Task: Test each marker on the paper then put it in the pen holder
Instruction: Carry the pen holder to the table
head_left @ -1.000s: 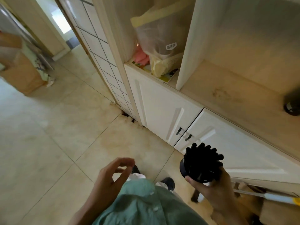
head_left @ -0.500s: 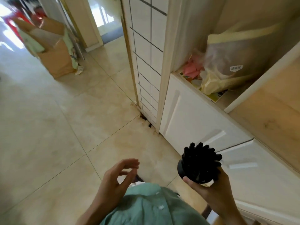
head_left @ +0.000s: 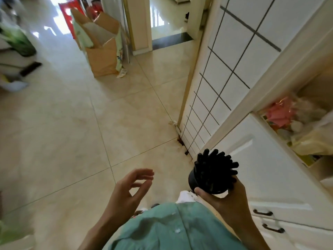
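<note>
My right hand grips a black pen holder from below, at waist height in the lower right. Several black markers stand bunched in it, caps up. My left hand hovers beside it to the left, holding nothing, fingers loosely curved and spread. No paper is in view.
A white cabinet with dark handles runs along the right, its open shelf holding bags and pink items. A white gridded sliding door stands ahead. An open cardboard box sits on the tiled floor near a doorway.
The view has swung left, away from the cabinet toward the hallway. Both hands kept their pose, the right still carrying the holder with the markers.
</note>
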